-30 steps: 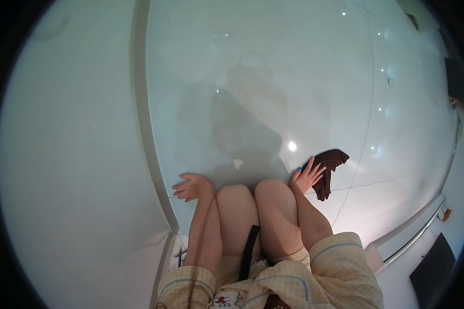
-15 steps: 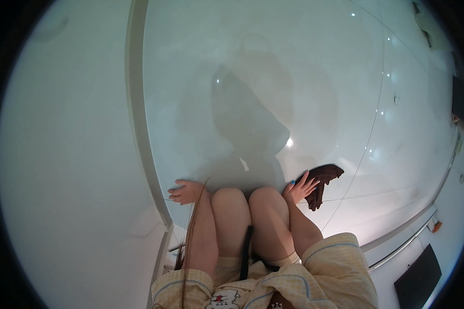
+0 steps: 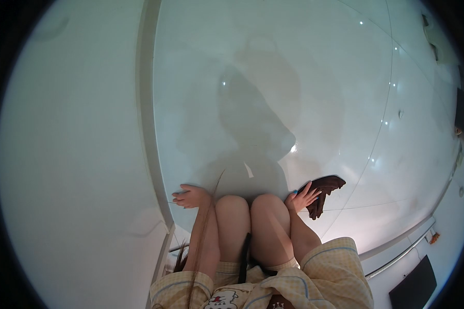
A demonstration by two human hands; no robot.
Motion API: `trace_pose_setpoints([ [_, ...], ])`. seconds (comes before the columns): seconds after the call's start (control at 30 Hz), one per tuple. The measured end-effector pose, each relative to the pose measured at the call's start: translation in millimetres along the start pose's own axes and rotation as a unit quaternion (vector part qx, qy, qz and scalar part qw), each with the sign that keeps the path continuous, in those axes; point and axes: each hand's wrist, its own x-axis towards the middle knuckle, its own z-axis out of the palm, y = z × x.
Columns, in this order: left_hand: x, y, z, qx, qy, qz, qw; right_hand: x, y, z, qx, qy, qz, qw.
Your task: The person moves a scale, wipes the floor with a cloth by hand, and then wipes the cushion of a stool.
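My left hand [image 3: 192, 196] lies against the glossy floor [image 3: 191, 129] beside my left knee, its fingers stretched out and holding nothing. On the other side, my right hand [image 3: 302, 200] is spread out flat, with blue nail polish showing on the thumb. Its fingertips rest on a dark brown cloth [image 3: 327, 189], which is crumpled along its lower edge. Part of the cloth is covered by the fingers. Both my knees [image 3: 251, 211] are bent between the two hands.
A white wall [image 3: 77, 144] with a pale baseboard [image 3: 145, 103] runs close along the left. Tile joints cross the floor. At lower right are a metal rail [image 3: 402, 250] and a dark panel [image 3: 413, 283]. A long hair strand hangs before my left arm.
The view has shifted slightly, so hands, knees and cloth sit a little lower in the picture. Both hands keep nearly the same place on the floor and cloth.
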Motion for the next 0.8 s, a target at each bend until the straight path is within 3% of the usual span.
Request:
trace_pose_setpoints([
  [0.07,0.4,-2.1,3.0,0.010,0.030,0.009,0.999,0.3,-1.8,-1.6,-0.006,-0.016,0.021,1.000],
  [0.2,-0.6,9.2,-17.4,0.008,-0.034,-0.006,0.999,-2.6,2.5,0.4,0.019,0.019,0.005,1.000],
  [0.3,-1.1,15.0,-19.0,-0.008,-0.090,-0.033,0.995,12.9,7.6,-5.2,0.005,0.056,-0.057,0.997],
  [0.33,-3.2,16.6,-13.9,-0.007,-0.090,-0.035,0.995,27.2,3.9,-18.5,0.083,0.021,-0.177,0.981],
  [0.37,-0.9,7.0,-13.5,0.004,-0.089,-0.032,0.996,27.3,-1.9,-34.6,0.156,-0.025,-0.287,0.945],
  [0.43,-2.3,4.3,-11.8,0.000,-0.081,-0.030,0.996,42.2,-33.4,-57.3,0.158,-0.121,-0.452,0.870],
  [0.6,-5.4,5.6,2.6,0.002,-0.041,-0.026,0.999,79.2,-158.1,-91.7,0.217,-0.363,-0.622,0.659],
  [0.7,-3.9,0.3,3.0,-0.005,-0.044,-0.021,0.999,64.2,-237.4,-76.8,0.158,-0.557,-0.595,0.558],
  [0.77,-4.7,-3.1,9.2,-0.016,-0.059,-0.005,0.998,42.3,-263.9,-19.4,0.274,-0.409,-0.707,0.508],
  [0.8,-5.5,-1.4,13.4,-0.017,-0.066,0.004,0.998,34.5,-280.5,-11.0,0.266,-0.314,-0.763,0.498],
])
